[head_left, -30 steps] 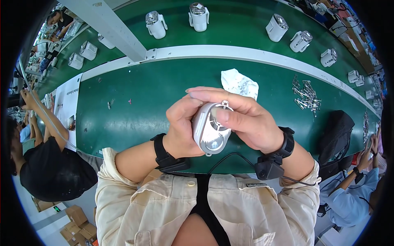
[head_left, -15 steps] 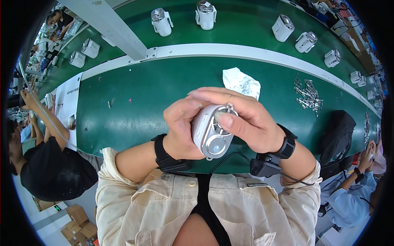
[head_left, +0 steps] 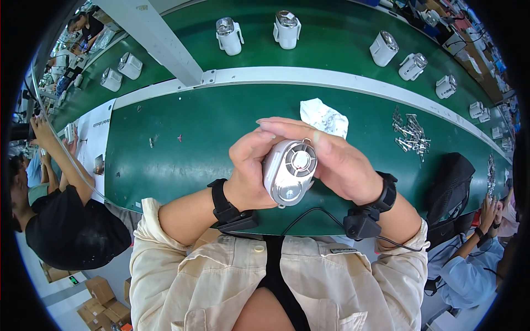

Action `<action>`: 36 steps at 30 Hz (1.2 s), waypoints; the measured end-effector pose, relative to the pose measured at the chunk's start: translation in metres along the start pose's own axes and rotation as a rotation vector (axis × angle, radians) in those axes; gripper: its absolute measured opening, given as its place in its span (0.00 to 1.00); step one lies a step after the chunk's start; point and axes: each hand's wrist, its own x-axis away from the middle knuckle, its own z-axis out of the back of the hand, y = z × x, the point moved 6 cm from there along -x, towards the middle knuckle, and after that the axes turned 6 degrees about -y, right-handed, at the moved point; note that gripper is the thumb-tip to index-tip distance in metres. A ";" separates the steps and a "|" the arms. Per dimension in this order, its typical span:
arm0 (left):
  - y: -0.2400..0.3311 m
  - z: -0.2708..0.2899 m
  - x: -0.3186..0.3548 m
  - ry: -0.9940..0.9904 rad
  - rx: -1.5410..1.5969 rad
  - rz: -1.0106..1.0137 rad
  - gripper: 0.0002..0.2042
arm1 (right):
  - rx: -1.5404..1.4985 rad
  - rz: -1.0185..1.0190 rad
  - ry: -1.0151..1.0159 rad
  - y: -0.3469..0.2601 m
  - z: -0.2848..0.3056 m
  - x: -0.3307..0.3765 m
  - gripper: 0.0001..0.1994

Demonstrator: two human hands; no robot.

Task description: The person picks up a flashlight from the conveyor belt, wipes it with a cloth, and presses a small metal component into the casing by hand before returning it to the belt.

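A white, rounded handheld device with a shiny silver end face is held up in front of me, over the near edge of the green table. Its face carries a round spoked grille and, below that, a round lens; a small metal loop sticks out at each end. My left hand grips the device's left side, with the fingers hidden behind it. Around the far and right sides curves my right hand, its fingers meeting the left fingertips. The right thumb is raised beside the grille, off the face.
A crumpled white cloth or bag lies beyond my hands. Small metal parts form a pile at the right, near a black bag. Similar white devices stand behind the white rail. Other people sit at both sides.
My right thumb has lifted off the device's face, uncovering the round grille. The device has shifted slightly right and up in the view, and the right hand has loosened around it.
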 end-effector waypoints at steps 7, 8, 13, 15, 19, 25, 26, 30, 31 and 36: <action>0.015 0.018 -0.027 0.039 -0.119 0.166 0.51 | 0.035 -0.156 0.236 -0.039 0.053 -0.006 0.20; 0.019 0.020 -0.026 0.049 -0.108 0.143 0.51 | 0.097 -0.112 0.374 -0.052 0.076 -0.013 0.18; 0.020 0.013 -0.029 -0.006 -0.049 0.143 0.54 | 0.505 -0.086 0.865 -0.091 0.213 -0.029 0.16; 0.022 0.013 -0.034 -0.011 -0.038 0.181 0.52 | 0.826 -0.085 0.922 -0.094 0.237 -0.032 0.15; 0.029 0.016 -0.037 -0.008 -0.043 0.189 0.49 | 1.694 0.104 1.045 -0.138 0.225 -0.038 0.16; 0.043 0.021 -0.036 0.001 -0.046 0.183 0.47 | 2.181 0.104 1.360 -0.172 0.214 0.007 0.36; 0.044 0.021 -0.036 -0.006 -0.047 0.185 0.47 | 1.990 -0.096 1.345 -0.171 0.236 0.018 0.39; 0.041 0.024 -0.028 -0.003 -0.008 0.207 0.45 | 1.554 -0.405 1.229 -0.158 0.252 0.041 0.45; 0.037 0.025 -0.026 0.004 0.010 0.219 0.44 | 1.519 -0.357 1.196 -0.162 0.235 0.042 0.45; 0.008 0.026 -0.009 -0.063 0.204 0.468 0.45 | 0.939 -0.062 0.237 -0.142 0.091 0.029 0.48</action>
